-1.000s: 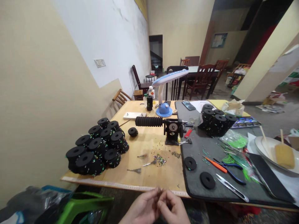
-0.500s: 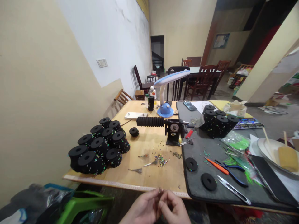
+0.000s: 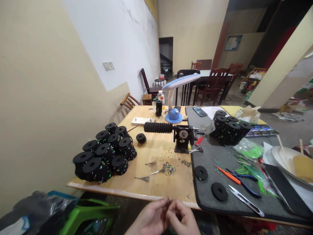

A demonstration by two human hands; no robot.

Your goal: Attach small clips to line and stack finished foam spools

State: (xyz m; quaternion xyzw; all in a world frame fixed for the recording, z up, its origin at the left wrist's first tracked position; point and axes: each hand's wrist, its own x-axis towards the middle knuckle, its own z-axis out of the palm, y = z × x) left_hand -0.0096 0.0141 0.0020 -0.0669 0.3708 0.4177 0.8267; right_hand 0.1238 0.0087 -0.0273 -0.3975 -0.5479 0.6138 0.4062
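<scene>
My left hand (image 3: 153,216) and my right hand (image 3: 181,216) meet at the table's front edge, fingertips pinched together. Whatever sits between the fingertips is too small to make out. Just beyond them lies a heap of small coloured beads (image 3: 169,168) on the wood, with a few feathery-tipped pieces (image 3: 143,178) to its left. A black hand-cranked winder (image 3: 183,138) stands farther back, a ribbed black roll (image 3: 157,127) on its shaft. Two black foam discs (image 3: 219,191) lie on the grey mat, right of my hands.
Stacks of black foam spools (image 3: 101,150) fill the table's left side; more spools (image 3: 232,128) stand at the back right. A blue lamp (image 3: 173,115) is behind the winder. Orange-and-blue pliers (image 3: 241,178), thread snips (image 3: 245,199), a black phone-like slab (image 3: 283,187) and a plate (image 3: 278,153) occupy the mat's right.
The view has shifted very slightly, so the table's contents sit a little farther right. My hands keep the same pinched pose.
</scene>
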